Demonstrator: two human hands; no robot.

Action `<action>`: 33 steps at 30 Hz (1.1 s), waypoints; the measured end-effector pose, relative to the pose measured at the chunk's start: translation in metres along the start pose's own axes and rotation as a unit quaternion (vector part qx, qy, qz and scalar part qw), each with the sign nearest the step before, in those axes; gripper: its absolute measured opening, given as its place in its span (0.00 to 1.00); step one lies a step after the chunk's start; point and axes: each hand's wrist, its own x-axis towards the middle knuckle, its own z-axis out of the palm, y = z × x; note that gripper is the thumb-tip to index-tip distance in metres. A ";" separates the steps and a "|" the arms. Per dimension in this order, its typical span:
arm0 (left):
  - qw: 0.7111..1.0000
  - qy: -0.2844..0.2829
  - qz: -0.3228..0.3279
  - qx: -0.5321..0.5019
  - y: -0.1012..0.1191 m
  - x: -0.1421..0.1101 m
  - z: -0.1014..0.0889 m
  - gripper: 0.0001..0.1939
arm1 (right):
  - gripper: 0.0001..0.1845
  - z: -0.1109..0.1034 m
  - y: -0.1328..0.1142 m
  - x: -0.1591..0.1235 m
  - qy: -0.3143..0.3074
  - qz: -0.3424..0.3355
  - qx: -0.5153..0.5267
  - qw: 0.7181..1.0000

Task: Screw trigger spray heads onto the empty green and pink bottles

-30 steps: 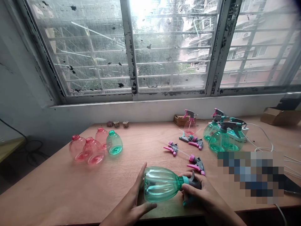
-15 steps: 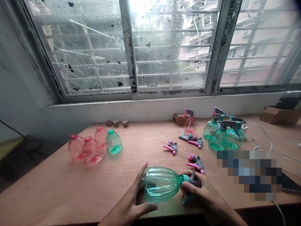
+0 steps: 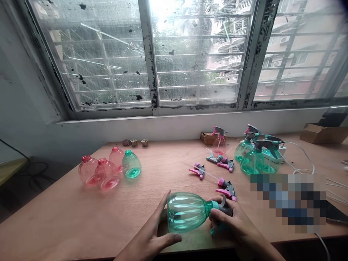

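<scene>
While the left hand (image 3: 155,230) still cups the green bottle (image 3: 186,213), the right hand (image 3: 232,219) keeps pinching its sprayer (image 3: 224,208).

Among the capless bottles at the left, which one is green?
The rightmost bottle, standing upright; its color sets it apart from the three pinkish-red bottles.

We see a wide window (image 3: 198,65) above the white wall (image 3: 174,125). On the table (image 3: 81,217), near this wall, there are three small blocks (image 3: 133,143) and a low brown box (image 3: 206,139). At the right we see an open cardboard box (image 3: 320,135) and white cables (image 3: 312,159). At the left, a black cable (image 3: 13,148) passes above a yellow surface (image 3: 13,169).
</scene>
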 end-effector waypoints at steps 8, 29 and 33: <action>1.000 0.017 -0.001 0.013 0.002 -0.004 0.003 0.60 | 0.26 0.002 -0.002 0.000 -0.010 -0.008 -0.011 1.000; 0.998 0.013 -0.036 0.044 0.002 -0.005 0.000 0.54 | 0.23 0.000 -0.001 -0.001 -0.028 -0.019 0.009 0.999; 0.999 0.010 -0.011 0.036 -0.001 -0.002 0.000 0.51 | 0.24 0.000 -0.001 -0.002 -0.027 -0.020 0.010 0.999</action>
